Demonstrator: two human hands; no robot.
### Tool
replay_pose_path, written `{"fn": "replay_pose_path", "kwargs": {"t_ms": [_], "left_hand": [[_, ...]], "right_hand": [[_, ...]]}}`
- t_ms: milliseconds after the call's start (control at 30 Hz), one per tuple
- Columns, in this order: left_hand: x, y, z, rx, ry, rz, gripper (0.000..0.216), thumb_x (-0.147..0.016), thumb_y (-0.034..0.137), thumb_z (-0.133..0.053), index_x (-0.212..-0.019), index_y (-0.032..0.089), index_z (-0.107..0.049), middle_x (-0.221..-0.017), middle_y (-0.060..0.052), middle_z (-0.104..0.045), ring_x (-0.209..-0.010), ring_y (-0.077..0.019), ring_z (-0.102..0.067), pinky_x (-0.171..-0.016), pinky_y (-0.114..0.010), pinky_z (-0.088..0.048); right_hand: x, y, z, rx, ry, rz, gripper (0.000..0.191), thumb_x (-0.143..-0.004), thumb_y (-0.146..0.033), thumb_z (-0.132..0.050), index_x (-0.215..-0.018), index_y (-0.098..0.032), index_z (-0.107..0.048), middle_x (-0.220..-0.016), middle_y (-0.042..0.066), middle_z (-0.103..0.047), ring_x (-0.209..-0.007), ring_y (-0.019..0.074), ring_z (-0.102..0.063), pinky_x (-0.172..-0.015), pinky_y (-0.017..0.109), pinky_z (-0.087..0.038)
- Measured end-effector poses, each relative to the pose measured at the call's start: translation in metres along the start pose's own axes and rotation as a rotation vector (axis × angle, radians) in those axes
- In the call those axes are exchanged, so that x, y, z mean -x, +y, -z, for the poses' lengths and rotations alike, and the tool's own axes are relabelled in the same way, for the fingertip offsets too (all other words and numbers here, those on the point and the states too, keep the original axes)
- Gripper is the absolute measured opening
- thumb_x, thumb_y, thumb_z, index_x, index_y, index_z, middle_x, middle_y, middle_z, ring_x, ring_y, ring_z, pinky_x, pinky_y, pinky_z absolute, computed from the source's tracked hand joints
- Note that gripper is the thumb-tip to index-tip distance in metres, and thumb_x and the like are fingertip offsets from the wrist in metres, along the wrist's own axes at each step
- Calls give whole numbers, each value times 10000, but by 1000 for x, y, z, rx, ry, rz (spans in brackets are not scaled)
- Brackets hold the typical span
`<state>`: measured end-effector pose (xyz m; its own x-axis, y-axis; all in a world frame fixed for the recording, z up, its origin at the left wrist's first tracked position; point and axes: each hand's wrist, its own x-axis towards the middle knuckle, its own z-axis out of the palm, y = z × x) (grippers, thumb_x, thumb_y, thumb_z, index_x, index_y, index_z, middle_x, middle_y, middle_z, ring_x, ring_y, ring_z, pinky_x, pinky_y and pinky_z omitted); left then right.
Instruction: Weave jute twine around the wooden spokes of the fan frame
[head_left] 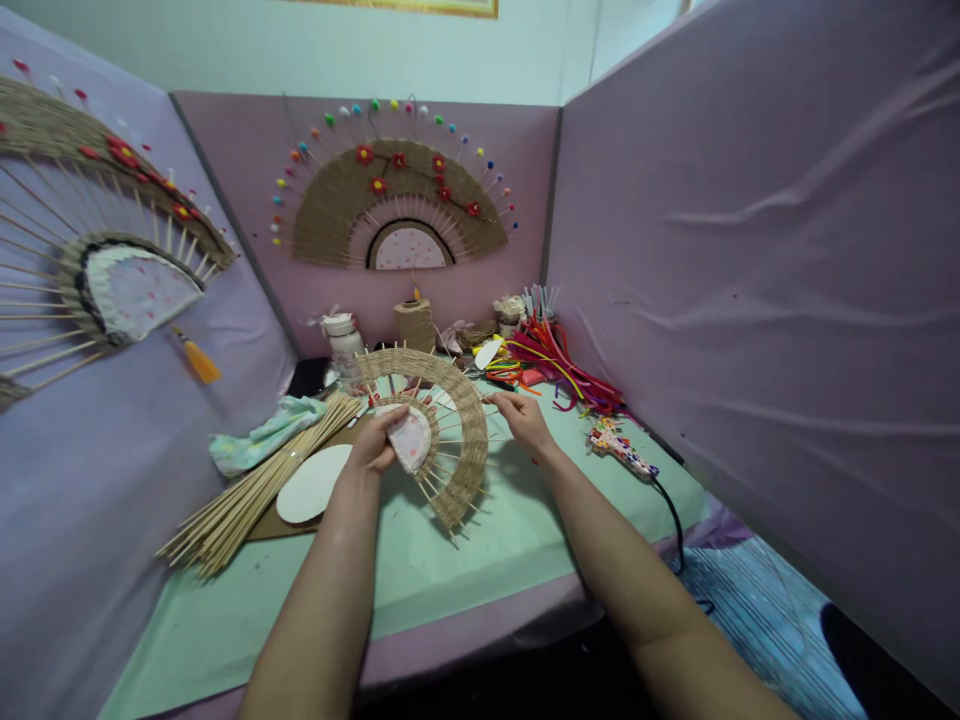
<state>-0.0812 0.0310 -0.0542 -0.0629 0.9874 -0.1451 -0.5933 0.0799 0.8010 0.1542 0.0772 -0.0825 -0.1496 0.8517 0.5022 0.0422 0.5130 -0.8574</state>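
Note:
A half-round woven fan of twine on thin sticks is tilted above the table, its stick ends poking past the outer band. My left hand grips it at the pale, pink-dotted half-circle centre, thumb on the front face. At the fan's outer right edge, the fingers of my right hand are pinched together close to a stick tip. What they pinch is too small to make out; it may be twine or the stick end.
A bundle of thin sticks and a white oval card lie at left. A glue gun with a black cord rests at right, near colourful pipe cleaners. Behind stand a twine spool and a white bottle. Finished fans hang on the partitions.

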Motion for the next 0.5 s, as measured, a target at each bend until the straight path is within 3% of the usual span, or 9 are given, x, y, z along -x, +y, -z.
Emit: {"fn": "replay_pose_path", "kwargs": {"t_ms": [133, 267, 500], "left_hand": [[-1, 0, -2, 11, 58, -56, 230, -741, 27, -555, -934, 96, -660, -696, -59, -714, -588, -150, -674, -614, -236, -554], [-2, -1, -3, 38, 76, -96, 192, -741, 36, -557, -891, 107, -653, -663, -45, -706, -574, -141, -667, -611, -224, -548], [-2, 1, -1, 94, 58, -147, 242, -773, 44, -528, -980, 112, -634, -755, -64, -726, -689, -164, -694, -705, -261, -554]], "right_hand": [[2, 1, 0, 215, 68, 151, 313, -845, -395, -522, -767, -160, -712, -719, 52, -653, -680, 163, -576, -655, 277, -433], [4, -1, -1, 277, 100, 257, 255, -849, -362, -537, -823, -167, -700, -694, 40, -623, -600, 132, -521, -596, 255, -416], [4, -3, -1, 225, 77, 224, 236, -835, -367, -554, -796, -175, -686, -694, 41, -606, -596, 135, -504, -580, 261, -406]]}}
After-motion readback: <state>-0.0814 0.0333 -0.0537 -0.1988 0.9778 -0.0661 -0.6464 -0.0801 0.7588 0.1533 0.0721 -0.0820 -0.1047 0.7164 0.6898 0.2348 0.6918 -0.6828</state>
